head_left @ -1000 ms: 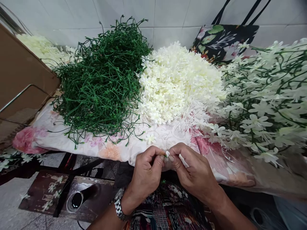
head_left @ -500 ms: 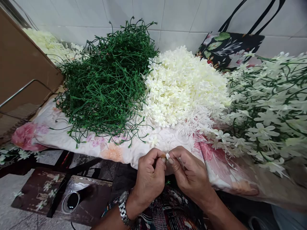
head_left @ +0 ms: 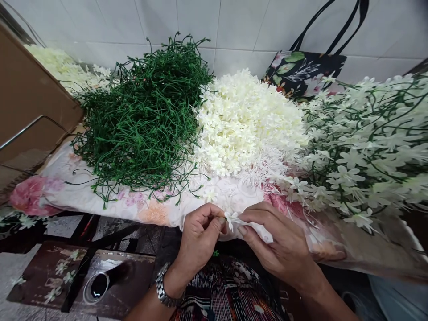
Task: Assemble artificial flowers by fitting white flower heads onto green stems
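Observation:
My left hand [head_left: 202, 236] is closed in a pinch, thumb against index finger. At its fingertips is a small white artificial flower [head_left: 230, 218], with thin white stamen threads reaching out to the right. The stem of this flower is hidden by the fingers. Just to the right, my right hand [head_left: 281, 240] has its thumb and index tips a little apart, close to the threads. Beyond both hands, on a floral cloth [head_left: 157, 211], lie a heap of green plastic stems [head_left: 140, 120] and a mound of loose white blossoms [head_left: 247, 120].
Finished-looking sprays of white flowers on green stems [head_left: 361, 151] lie at the right. Loose white stamens [head_left: 259, 171] spread before the mound. A cardboard box [head_left: 30, 89] stands left, a floral bag [head_left: 304, 73] by the wall. Low on the left, a cup [head_left: 96, 285] sits on a brown board.
My right hand has drawn back to the right from the flower, and its fingers have parted. White petals and threads now show at my left fingertips. The view has shifted slightly.

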Demonstrator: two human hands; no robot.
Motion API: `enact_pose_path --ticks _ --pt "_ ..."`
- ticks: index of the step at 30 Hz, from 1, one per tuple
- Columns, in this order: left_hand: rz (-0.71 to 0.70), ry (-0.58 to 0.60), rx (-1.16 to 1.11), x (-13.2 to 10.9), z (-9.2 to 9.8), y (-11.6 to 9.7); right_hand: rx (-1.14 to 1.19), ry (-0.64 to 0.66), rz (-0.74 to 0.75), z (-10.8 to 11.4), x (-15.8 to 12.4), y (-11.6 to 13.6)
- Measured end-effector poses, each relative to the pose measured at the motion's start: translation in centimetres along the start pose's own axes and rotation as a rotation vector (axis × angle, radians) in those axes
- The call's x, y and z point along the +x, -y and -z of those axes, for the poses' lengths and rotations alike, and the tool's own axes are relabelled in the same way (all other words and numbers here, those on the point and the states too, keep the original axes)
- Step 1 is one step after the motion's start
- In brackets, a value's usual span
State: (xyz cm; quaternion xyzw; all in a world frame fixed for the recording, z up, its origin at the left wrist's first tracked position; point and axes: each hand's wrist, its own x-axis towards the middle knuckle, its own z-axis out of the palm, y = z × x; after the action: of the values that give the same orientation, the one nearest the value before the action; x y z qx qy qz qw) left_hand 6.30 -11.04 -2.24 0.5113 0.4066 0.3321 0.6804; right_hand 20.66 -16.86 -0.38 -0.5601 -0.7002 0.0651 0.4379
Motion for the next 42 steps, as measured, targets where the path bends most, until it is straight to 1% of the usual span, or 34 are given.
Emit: enact_pose_path --ticks 5,10,15,22,24,26,28,31,33,35,38,42 --pt "-0.071 0.012 0.107 -0.2 -0.3 -0.3 -0.066 0.006 0.064 -0.8 -0.2 -0.2" --pt "-0.129 -0.024 0.235 -0.3 -0.4 0.1 -0.054 0.009 0.049 -1.3 -0.3 -0.4" --pt "-0.210 -0.026 0.378 -0.2 -0.5 0.1 -0.011 0.052 0.035 -1.2 -0.3 -0.8" --pt "-0.244 -0.065 0.428 0.1 -0.8 0.0 0.008 0.076 0.042 -1.5 -0.3 -1.1" --pt "-0.232 -0.070 0.399 0.1 -0.8 0.0 0.020 0.062 0.038 -1.7 -0.3 -1.2" --pt "-0.189 -0.055 0.325 0.1 -0.7 0.1 0.031 0.050 0.031 -1.7 -0.3 -1.1" --pt "-0.113 -0.016 0.188 0.1 -0.5 0.1 0.051 0.056 0.023 -1.4 -0.2 -1.0" --pt "0.022 0.029 -0.087 0.0 0.0 0.0 0.057 0.063 0.002 -0.4 0.0 -0.7" --pt "0.094 0.031 -0.237 0.0 0.3 -0.1 0.029 0.030 -0.003 0.3 0.0 -0.4" --pt "0.146 0.033 -0.334 -0.1 0.5 -0.4 0.006 -0.012 0.015 0.7 0.1 -0.1" --pt "0.181 0.029 -0.393 -0.4 0.6 -0.7 0.008 -0.032 0.075 0.8 0.2 0.4" --pt "0.175 0.046 -0.349 -0.8 0.6 -0.7 -0.001 0.017 0.128 0.4 0.5 1.1"
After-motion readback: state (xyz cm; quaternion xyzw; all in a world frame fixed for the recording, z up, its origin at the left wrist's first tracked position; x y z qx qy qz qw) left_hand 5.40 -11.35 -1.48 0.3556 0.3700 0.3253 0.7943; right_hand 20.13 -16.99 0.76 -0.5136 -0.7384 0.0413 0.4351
